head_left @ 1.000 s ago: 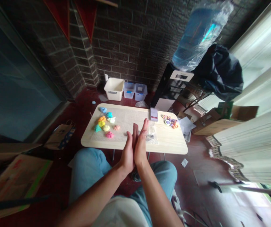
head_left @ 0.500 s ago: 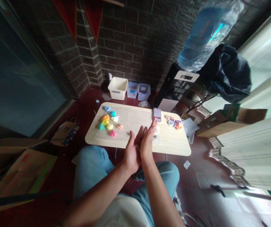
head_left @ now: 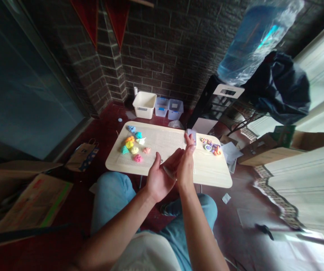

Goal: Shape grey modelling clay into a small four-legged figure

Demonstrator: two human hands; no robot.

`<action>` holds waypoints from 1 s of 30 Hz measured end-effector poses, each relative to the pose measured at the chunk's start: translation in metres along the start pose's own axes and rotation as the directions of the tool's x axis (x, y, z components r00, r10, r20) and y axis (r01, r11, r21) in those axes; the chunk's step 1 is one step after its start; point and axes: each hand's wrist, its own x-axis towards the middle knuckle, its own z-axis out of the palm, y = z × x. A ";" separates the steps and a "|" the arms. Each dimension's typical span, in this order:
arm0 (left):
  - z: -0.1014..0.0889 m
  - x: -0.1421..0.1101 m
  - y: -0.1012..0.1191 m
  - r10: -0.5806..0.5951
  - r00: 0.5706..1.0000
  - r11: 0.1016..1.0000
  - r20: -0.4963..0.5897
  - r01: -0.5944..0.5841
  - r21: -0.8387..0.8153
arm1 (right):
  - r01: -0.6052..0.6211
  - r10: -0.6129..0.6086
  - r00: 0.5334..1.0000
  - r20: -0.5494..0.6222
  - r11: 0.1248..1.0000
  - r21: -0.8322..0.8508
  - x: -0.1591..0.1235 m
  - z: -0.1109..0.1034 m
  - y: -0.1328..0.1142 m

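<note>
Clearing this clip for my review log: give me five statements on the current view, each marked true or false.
1. The left hand and right hand are close together. True.
2. The bright pink lump lies right of the phone. False: it lies to the phone's left.
3. A blue water jug sits on the dispenser. True.
4. The table has a dark red top. False: it is pale.
5. The paper bag is on the floor. True.

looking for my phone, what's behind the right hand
Part of the phone and the table show behind the right hand; what it covers can't be seen.
</note>
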 end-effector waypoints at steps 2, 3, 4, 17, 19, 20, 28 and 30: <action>0.000 -0.001 -0.003 -0.006 1.000 0.999 0.026 0.005 0.032 | 0.073 -0.066 0.995 0.081 0.994 -0.080 -0.002 0.004 -0.001; 0.000 -0.001 -0.004 0.006 0.999 0.999 0.032 -0.007 0.045 | 0.094 -0.083 0.990 0.111 0.990 -0.102 -0.005 0.006 0.000; -0.001 -0.001 -0.005 0.025 0.999 0.998 0.027 -0.027 0.056 | 0.110 -0.095 0.987 0.130 0.987 -0.116 -0.008 0.008 0.000; 0.003 0.001 -0.008 0.143 0.986 0.988 -0.088 -0.136 0.079 | 0.084 -0.081 0.996 0.026 0.983 -0.161 -0.021 0.012 -0.001; 0.004 0.001 -0.009 0.126 0.989 0.989 -0.074 -0.119 0.085 | 0.070 -0.071 0.997 0.000 0.986 -0.153 -0.017 0.012 0.001; 0.005 0.001 -0.010 0.109 0.992 0.991 -0.066 -0.103 0.087 | 0.059 -0.064 0.998 -0.024 0.986 -0.155 -0.014 0.012 0.001; 0.008 0.005 0.006 -0.013 0.999 1.000 -0.035 0.013 -0.004 | -0.013 0.015 0.993 -0.119 1.000 0.017 0.005 0.000 -0.009; 0.007 0.005 0.015 0.014 0.999 0.999 -0.043 -0.015 -0.041 | 0.029 -0.027 0.998 -0.058 0.999 0.039 0.002 -0.012 -0.013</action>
